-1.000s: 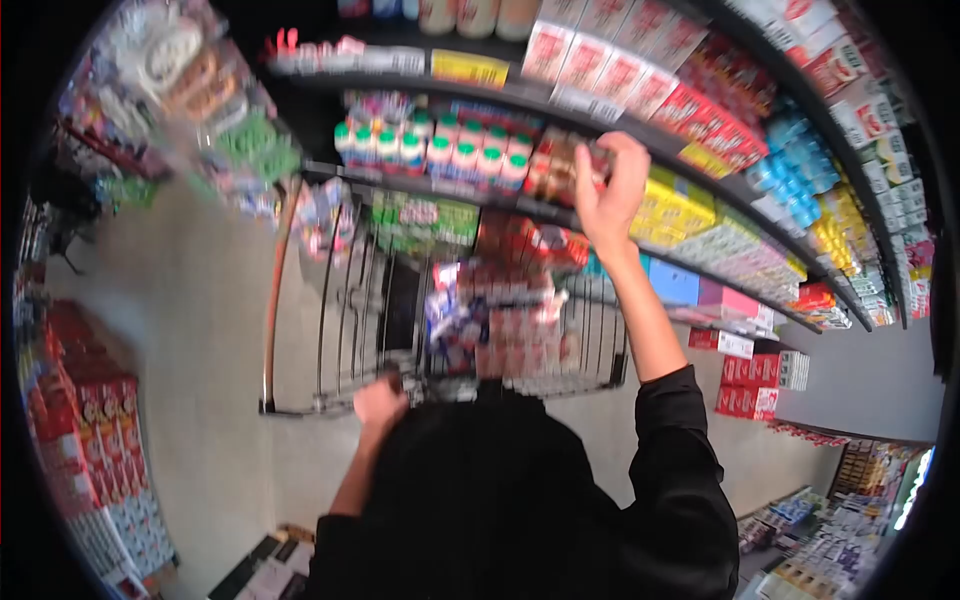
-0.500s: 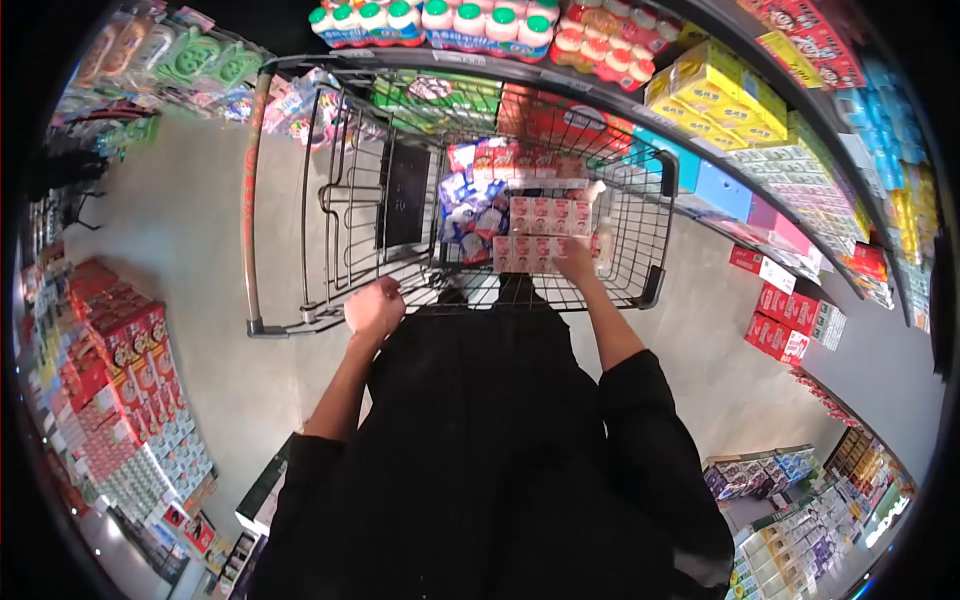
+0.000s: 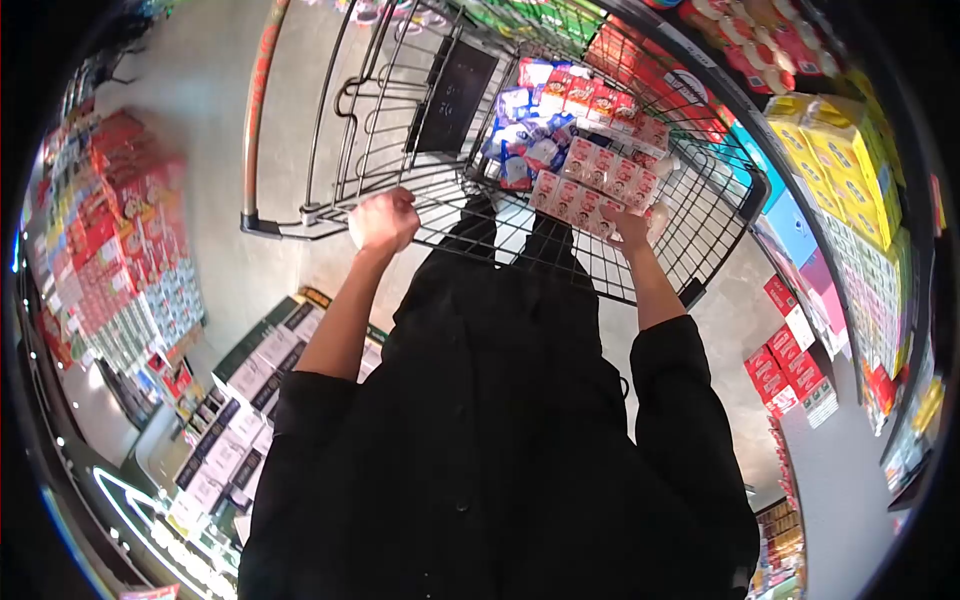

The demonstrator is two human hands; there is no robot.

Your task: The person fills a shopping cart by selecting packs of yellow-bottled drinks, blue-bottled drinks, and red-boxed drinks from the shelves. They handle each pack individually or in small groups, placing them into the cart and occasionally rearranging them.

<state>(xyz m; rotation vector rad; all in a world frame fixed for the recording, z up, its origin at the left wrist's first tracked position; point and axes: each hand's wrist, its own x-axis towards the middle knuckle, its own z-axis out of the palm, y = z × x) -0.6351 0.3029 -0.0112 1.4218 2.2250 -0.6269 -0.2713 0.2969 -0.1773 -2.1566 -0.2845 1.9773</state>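
**Right hand comes down from the shelf into the cart**

Down from the high shelf came the right hand [image 3: 632, 228], and now it sits low inside the shopping cart [image 3: 700, 215]. One second ago it was up by the bottles; half a second ago it was already at the packs. The head has tipped down more too, so the cart looks closer and the shelves have slid off to the side.

The right hand touches the near edge of a flat pack of small pink and white cartons [image 3: 598, 185]. A pale bottle [image 3: 660, 220] shows just beside the fingers, but it is too blurry to tell if the hand holds it or if the fingers are curled or flat.

The left hand [image 3: 384, 220] is closed in a fist around the cart's near rail, just as before.

Past the pink pack, deeper in the basket, lie blue and white packets [image 3: 520, 140] and more red and white cartons [image 3: 590, 100]. A dark flap [image 3: 455, 85] stands at the far end of the cart. A red handle bar [image 3: 258, 110] runs along the cart's left side.

To the right are shelves with yellow boxes [image 3: 850, 150] and red boxes [image 3: 790, 360]. To the left are stacks of red and white boxes [image 3: 120, 240] on the grey floor [image 3: 200, 70]
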